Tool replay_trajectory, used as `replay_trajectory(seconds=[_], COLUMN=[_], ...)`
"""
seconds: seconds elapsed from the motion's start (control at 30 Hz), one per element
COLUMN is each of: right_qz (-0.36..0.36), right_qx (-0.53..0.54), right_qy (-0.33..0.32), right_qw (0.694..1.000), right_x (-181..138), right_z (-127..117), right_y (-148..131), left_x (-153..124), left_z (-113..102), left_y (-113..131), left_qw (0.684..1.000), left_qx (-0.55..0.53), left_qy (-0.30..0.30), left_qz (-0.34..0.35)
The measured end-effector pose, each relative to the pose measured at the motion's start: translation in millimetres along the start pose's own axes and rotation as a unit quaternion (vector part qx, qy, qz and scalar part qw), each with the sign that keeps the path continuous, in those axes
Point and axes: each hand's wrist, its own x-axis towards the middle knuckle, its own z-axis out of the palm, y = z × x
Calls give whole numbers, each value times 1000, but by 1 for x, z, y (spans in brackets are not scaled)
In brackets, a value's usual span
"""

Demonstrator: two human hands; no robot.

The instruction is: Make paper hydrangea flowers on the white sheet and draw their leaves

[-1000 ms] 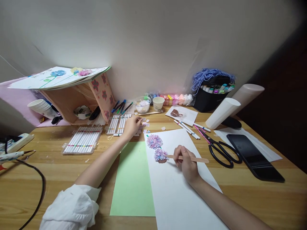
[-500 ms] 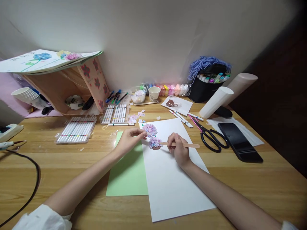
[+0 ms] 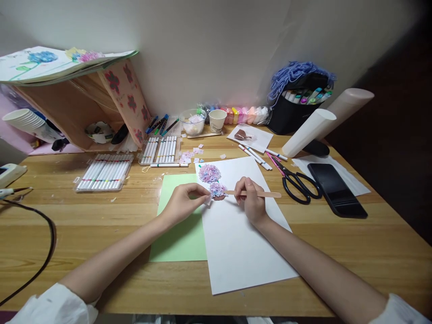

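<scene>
Over the left edge of the white sheet of paper (image 3: pixel 249 252), my left hand (image 3: pixel 185 202) pinches a small pale paper scrap (image 3: pixel 208 200). My right hand (image 3: pixel 251 200) grips a wooden craft stick (image 3: pixel 270 195), its left tip touching or just beside the lower flower cluster. Two ruffled pink, purple and blue flower clusters sit on the sheet: the upper flower cluster (image 3: pixel 209 173) and the smaller lower flower cluster (image 3: pixel 218 189). Along the lower one's bottom edge shows a brown patch (image 3: pixel 219 198). A green sheet (image 3: pixel 182 240) lies partly under the white one.
Loose paper scraps (image 3: pixel 186 156), a bowl of scraps (image 3: pixel 193 128) and a paper cup (image 3: pixel 218 120) stand behind. Marker sets (image 3: pixel 104 173) lie left. Scissors (image 3: pixel 299 186), a phone (image 3: pixel 337 191) and a white tube (image 3: pixel 308 132) are to the right.
My left hand has moved from beside the upper flower cluster down beside the lower one, and a pale scrap now shows in its fingertips. My right hand keeps the stick by the lower cluster.
</scene>
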Motion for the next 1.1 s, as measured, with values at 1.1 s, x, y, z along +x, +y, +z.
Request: replay_trajectory(seconds=[1.1], right_qz=[-89], right_qx=[-173], right_qy=[-198], right_qw=[961], right_x=[-6], right_z=[1], right_y=[-4], left_x=[7], left_z=[1], left_y=[-6], left_qw=[965], left_qx=[217], left_qy=[29], left_qz=[145])
